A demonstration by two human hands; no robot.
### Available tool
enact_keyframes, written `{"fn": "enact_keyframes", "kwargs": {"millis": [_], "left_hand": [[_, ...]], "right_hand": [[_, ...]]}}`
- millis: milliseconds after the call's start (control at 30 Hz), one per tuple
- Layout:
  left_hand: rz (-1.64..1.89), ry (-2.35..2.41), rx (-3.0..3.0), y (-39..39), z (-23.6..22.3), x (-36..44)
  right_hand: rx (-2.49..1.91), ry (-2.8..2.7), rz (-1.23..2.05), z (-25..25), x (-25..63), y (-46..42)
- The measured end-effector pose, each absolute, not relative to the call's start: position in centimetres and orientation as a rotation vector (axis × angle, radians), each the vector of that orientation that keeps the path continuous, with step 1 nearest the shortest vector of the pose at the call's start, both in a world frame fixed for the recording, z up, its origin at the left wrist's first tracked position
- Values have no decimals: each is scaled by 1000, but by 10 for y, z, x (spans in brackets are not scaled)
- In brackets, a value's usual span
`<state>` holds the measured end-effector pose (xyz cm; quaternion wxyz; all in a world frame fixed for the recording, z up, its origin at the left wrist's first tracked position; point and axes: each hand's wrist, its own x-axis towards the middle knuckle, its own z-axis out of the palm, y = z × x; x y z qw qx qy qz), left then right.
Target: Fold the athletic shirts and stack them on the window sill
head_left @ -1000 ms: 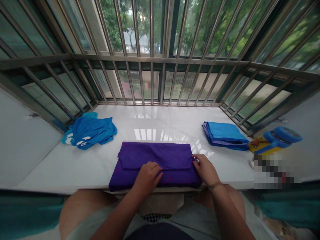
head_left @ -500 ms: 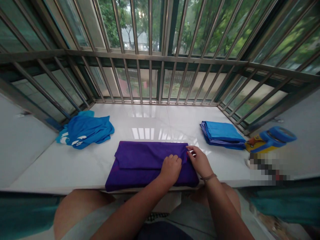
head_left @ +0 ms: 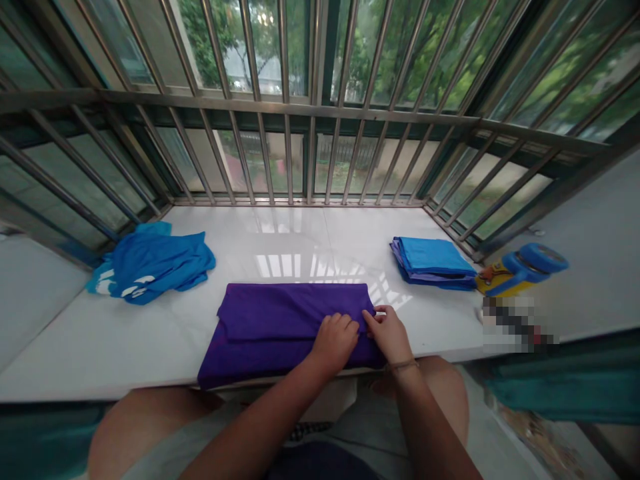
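A folded purple cloth lies along the front edge of the white ledge, its upper layer turned over the lower one. My left hand rests on the right part of this cloth, fingers bent and closed against the fabric; its fingertips are partly hidden. At the cloth's right edge, my right hand pinches the fabric between thumb and fingers. A thin band circles the right wrist.
A crumpled blue garment with white patches lies at left on the white ledge. To the right sit a stack of folded blue and purple cloths and a blue-and-yellow bottle. Metal bars cross the window behind.
My right hand has moved slightly down along the cloth's right edge, and its thumb and fingers now grip the fabric there. My left hand stays on the cloth. The view has shifted a little.
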<state>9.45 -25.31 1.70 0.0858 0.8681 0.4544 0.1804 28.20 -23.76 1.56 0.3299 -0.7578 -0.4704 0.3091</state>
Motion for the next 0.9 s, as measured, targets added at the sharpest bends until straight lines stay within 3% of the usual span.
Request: {"fn": "enact_keyframes", "kwargs": {"millis": [133, 367, 700, 900], "left_hand": [[767, 1219, 2612, -255, 12, 92], [902, 1245, 2520, -256, 10, 92], [606, 1377, 2574, -253, 10, 94], [605, 1290, 2667, -251, 4, 93]], "right_hand": [[-1962, -1195, 732, 19, 277, -226], [-1486, -1044, 963, 19, 267, -216], [-1962, -1192, 702, 7, 289, -212], [-1896, -1420, 627, 18, 284, -199]]}}
